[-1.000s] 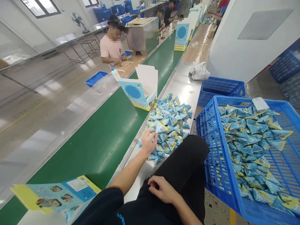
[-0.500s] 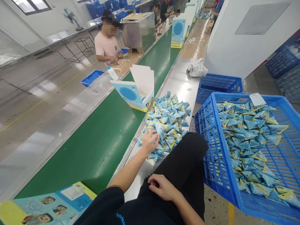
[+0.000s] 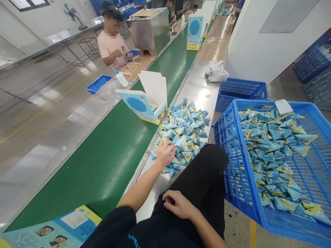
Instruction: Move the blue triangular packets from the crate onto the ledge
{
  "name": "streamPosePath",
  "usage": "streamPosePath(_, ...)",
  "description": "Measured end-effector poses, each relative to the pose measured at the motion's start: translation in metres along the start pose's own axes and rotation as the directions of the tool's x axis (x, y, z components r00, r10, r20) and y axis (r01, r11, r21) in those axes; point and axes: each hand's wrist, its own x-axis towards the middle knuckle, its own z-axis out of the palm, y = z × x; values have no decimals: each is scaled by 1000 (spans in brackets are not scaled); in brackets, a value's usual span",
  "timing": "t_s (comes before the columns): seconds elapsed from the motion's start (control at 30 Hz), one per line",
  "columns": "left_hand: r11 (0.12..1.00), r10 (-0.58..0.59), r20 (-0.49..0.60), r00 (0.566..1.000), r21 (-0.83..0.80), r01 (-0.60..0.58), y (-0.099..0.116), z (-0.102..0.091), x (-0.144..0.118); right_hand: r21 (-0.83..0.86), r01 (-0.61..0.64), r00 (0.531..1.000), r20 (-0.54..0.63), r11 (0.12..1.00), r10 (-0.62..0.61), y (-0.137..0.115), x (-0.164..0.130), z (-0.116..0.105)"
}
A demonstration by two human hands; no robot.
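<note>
My left hand (image 3: 165,153) is over the near left side of a pile of small pyramid-shaped packets (image 3: 190,125), blue with yellow ends. Thumb and fingers pinch one slightly blurred packet (image 3: 180,142) at the top of the pile. On my lap rests my right hand (image 3: 178,204), its fingers loosely curled with nothing visible in them. Just beyond the pile, on the green conveyor belt (image 3: 108,162), stands a light-blue display box (image 3: 138,105) with its white flaps up. Another printed box (image 3: 64,229) lies partly out of view at lower left.
A blue crate (image 3: 239,165) of similar packets stands at my right, with another blue crate (image 3: 241,93) behind it. A striped cloth (image 3: 217,71) lies on the steel table (image 3: 200,89). Across the belt sits a co-worker (image 3: 113,44) near a glue bottle (image 3: 121,78) and blue tray (image 3: 99,84).
The boxes on the belt have shifted slightly toward me and left. My left hand stays at the pile, its packet slightly further right. The co-worker has raised a hand. My right hand is still.
</note>
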Motion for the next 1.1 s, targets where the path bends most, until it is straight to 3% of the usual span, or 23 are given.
streamPosePath(0.17, 999, 25, 53, 998, 26, -26, -5, -1, 1, -20, -22, 1000, -1, 1000, 22, -1, -1, -1)
streamPosePath(0.37, 999, 38, 41, 998, 21, -39, -10, -4, 6, -25, -15, 1000, 8, 1000, 16, -1, -1, -2)
streamPosePath(0.47, 999, -18, -1, 1000, 46, 18, -12, -4, 6, -23, -19, 1000, 6, 1000, 19, -1, -1, -1)
streamPosePath(0.6, 999, 12, 64, 998, 47, -15, -15, -4, 3, -12, -11, 1000, 3, 1000, 11, 0, -1, 0)
streamPosePath(0.7, 993, -92, -39, 995, 70, 95, -16, -5, 0, -8, 13, 1000, 3, 1000, -13, 0, 0, 0)
streamPosePath(0.8, 972, -234, 3, 972, -5, 234, -15, -4, -7, 0, 21, 1000, -5, 1000, -21, 1, 0, 0)
streamPosePath(0.83, 939, -332, 40, 942, -78, 334, -14, -2, -9, 4, 18, 1000, -2, 1000, -18, 1, 0, 0)
streamPosePath(0.87, 856, -476, 70, 877, -192, 480, -15, 0, -10, 5, 12, 1000, 0, 1000, -12, 2, 0, 0)
streamPosePath(0.9, 704, -636, 103, 765, -328, 630, -15, 2, -10, 3, 6, 1000, 3, 1000, -6, 2, 0, 0)
streamPosePath(0.93, 502, -771, 148, 620, -458, 734, -17, 4, -9, -1, -2, 1000, 7, 1000, 2, 3, -1, 0)
streamPosePath(0.97, 296, -858, 200, 473, -561, 773, -21, 7, -7, -6, -10, 1000, 9, 1000, 10, 3, -1, 0)
streamPosePath(1.0, 130, -902, 246, 356, -630, 766, -25, 9, -3, -11, -16, 1000, 9, 1000, 16, 2, -1, 0)
streamPosePath(1.03, 21, -919, 279, 279, -671, 741, -31, 12, 3, -12, -22, 1000, 10, 1000, 22, 1, -2, -1)
streamPosePath(1.1, -80, -925, 313, 217, -716, 694, -45, 16, 22, -15, -35, 999, 16, 999, 36, -1, -2, -1)
